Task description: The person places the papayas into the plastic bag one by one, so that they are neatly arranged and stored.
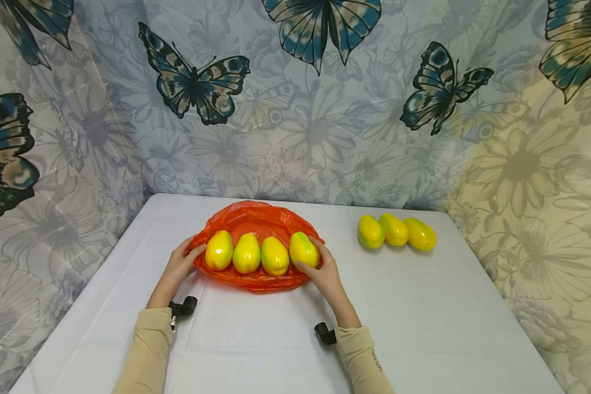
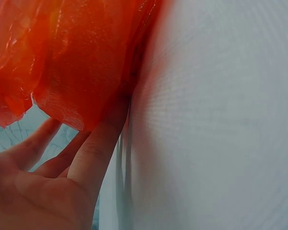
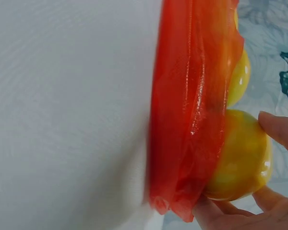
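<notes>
An open red plastic bag lies on the table with several yellow-green mangoes in a row in its mouth, among them the leftmost mango. My left hand rests against the bag's left end. In the left wrist view its fairly straight fingers touch the bag, their tips partly hidden behind it. With my right hand I grip the rightmost mango at the bag's right end. The right wrist view shows thumb and fingers around that mango, beside the red plastic.
Three more mangoes lie together at the back right of the white-covered table. A butterfly-patterned cloth hangs behind the table and along both sides. Small black cameras sit at both wrists.
</notes>
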### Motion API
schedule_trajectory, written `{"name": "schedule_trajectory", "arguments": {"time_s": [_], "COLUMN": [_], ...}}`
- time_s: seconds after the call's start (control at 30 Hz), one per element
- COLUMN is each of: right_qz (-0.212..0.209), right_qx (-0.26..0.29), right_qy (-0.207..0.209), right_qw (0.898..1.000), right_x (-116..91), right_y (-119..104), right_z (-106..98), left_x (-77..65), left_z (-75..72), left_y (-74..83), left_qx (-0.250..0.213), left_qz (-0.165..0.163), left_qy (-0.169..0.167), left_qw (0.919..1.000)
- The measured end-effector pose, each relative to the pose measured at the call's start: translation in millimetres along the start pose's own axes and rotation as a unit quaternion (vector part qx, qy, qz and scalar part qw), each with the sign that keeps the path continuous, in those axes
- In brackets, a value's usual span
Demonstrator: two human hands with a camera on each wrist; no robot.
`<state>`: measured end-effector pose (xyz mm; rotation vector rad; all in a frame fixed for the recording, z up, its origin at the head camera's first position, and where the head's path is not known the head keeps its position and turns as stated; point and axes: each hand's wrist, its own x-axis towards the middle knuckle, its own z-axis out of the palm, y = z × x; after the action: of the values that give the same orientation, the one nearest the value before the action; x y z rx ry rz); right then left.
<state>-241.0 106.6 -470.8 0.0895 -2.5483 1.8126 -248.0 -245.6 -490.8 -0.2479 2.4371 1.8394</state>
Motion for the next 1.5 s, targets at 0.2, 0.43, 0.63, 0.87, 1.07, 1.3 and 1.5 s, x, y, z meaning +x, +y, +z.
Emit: {"name": "schedule_trajectory", "arguments": {"time_s": [0.2,0.43,0.63,0.87,1.07,1.3,1.5], "right_qz": [0.02,0.028,0.024,0.028,0.029,0.026,0.027], "right_qx": [-0.014,-0.027,-0.034,-0.046,-0.047,-0.051,-0.053], "right_qy": [-0.004,0.0,-0.002,-0.008,-0.009,-0.007,-0.003], "right_qw": [1.0,0.999,0.999,0.999,0.998,0.998,0.998], "right_x": [-1.1,-1.0,-0.3,0.3,0.5,0.5,-1.5], "right_y": [3.8,5.1,6.4,8.1,8.1,6.7,4.9], "right_z": [1.5,3.5,4.2,4.3,3.7,4.1,5.4], "left_x": [-0.7,-1.5,-1.8,-0.8,0.2,-0.1,0.6], "left_z": [-0.2,-0.8,-0.9,-1.0,-0.9,-1.8,-1.2], "left_y": [-0.2,-0.7,0.1,-0.7,-1.3,-1.0,-1.3], "left_qx": [0.001,-0.003,-0.007,-0.011,-0.002,-0.007,-0.006], "left_qz": [0.005,0.008,0.013,0.012,0.012,0.013,0.006], "left_qy": [-0.001,-0.002,-0.002,-0.005,-0.007,-0.006,-0.003], "left_qw": [1.0,1.0,0.9999,0.9998,0.9999,0.9999,1.0]}}
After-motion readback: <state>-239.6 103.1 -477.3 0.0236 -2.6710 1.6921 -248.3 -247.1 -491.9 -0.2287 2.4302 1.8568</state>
